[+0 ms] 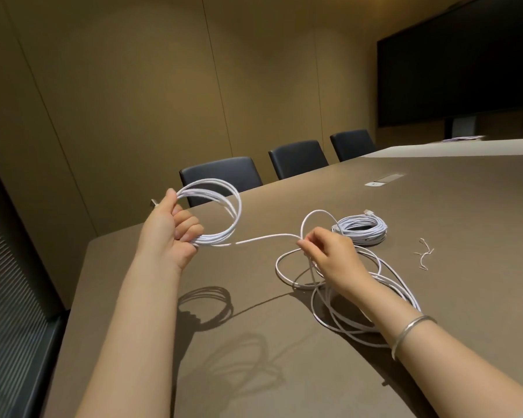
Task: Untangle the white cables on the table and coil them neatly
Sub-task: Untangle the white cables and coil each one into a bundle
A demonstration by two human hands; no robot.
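My left hand [171, 226] is raised above the table's left corner and grips a coil of several loops of white cable [235, 206]. One strand runs from that coil to the right, where my right hand [329, 251] pinches it between thumb and fingers. Under my right hand a loose tangle of white cable [396, 274] lies in wide loops on the brown table [435, 206]. Behind it sits a finished tight white coil [361, 229] with a plug end on top.
A small white twist tie [424, 254] lies to the right of the cables. Three dark chairs [221, 175] stand along the table's far edge. A flush socket cover [384, 179] sits in the tabletop, and a large dark screen [459, 61] hangs at the right.
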